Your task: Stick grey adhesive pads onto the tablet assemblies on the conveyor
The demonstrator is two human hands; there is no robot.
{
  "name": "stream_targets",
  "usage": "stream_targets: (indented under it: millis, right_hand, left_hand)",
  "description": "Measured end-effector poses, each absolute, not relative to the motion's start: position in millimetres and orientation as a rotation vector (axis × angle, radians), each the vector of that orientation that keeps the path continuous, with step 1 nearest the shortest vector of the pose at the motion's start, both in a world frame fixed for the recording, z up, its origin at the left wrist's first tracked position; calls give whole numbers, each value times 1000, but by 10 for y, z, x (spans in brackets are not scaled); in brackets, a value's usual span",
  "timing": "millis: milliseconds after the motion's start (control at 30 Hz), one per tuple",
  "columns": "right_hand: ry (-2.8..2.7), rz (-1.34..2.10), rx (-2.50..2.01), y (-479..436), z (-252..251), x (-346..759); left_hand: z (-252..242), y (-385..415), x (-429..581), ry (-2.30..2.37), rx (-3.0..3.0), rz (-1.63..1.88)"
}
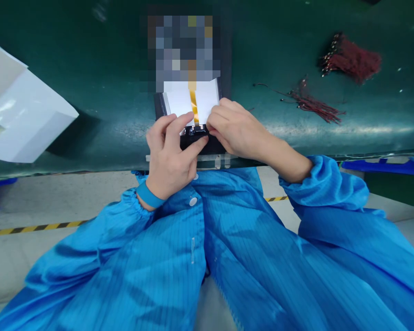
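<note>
A flat device with a white panel [179, 101] lies in a dark frame at the front of the bench. A gold ribbon cable [193, 100] runs down its middle to a shiny black strip [196, 130]. My left hand [174, 149] rests on its lower left with fingers apart, the thumb tip near the strip's right end. At the lower right corner, my right hand [236, 126] has its thumb and fingers pinched together. Whatever lies between those fingertips is hidden. The device's upper part is pixelated.
A pile of thin dark red wires [353, 59] lies at the back right, with a smaller loose bunch [315, 103] nearer. White sheets [31, 115] lie at the left of the green bench top [279, 41]. Pale tape [209, 162] marks the bench's front edge.
</note>
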State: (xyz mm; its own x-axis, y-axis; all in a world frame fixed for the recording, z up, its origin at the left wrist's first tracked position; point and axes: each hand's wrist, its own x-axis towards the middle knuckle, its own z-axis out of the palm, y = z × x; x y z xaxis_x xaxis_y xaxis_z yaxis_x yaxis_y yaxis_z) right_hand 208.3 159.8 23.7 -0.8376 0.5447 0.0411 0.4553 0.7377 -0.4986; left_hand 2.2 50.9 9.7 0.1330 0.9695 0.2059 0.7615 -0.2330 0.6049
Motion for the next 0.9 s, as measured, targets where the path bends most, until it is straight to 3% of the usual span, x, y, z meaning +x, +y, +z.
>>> stream_targets:
  millis: [900]
  right_hand:
    - [-2804,649,-726,1663,251,2160]
  left_hand:
    - [-27,498,74,1751,2194,779]
